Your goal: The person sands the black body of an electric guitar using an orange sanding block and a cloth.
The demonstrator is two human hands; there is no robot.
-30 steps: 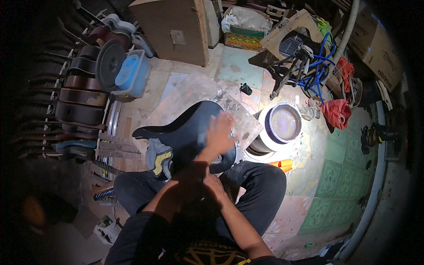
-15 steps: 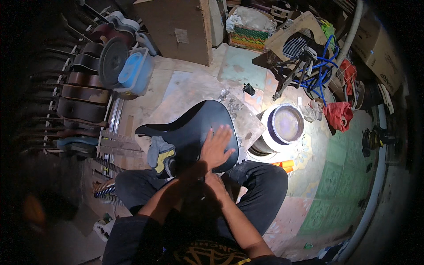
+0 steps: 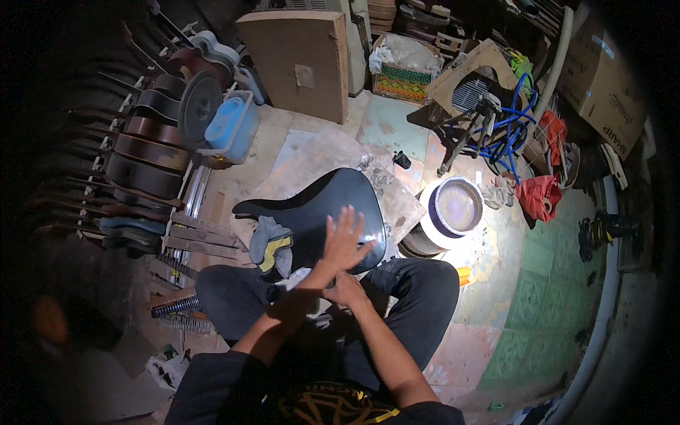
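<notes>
A glossy black, curved body [image 3: 312, 202], broad and rounded at the right and tapering to a point at the left, lies in front of my knees; it resembles a guitar body. Over its right half is my left hand [image 3: 345, 239], palm down, fingers spread, holding nothing; whether it touches the surface I cannot tell. My right hand [image 3: 346, 289] is curled against my left wrist, its fingertips partly hidden there. At the near left edge of the black body hangs a grey and yellow cloth [image 3: 271, 246].
A round metal-rimmed pan [image 3: 459, 205] sits on a white drum-shaped container right of the body. Several guitars [image 3: 145, 156] stand in a row at the left, beside a clear bin [image 3: 237, 131]. Blue hose [image 3: 511, 145] tangles around a stand at the far right. A cardboard box [image 3: 602, 85] stands behind.
The view has shifted, so most of the scene sits slightly lower. My left hand stays spread over the black body. More of my right hand shows beside my left wrist.
</notes>
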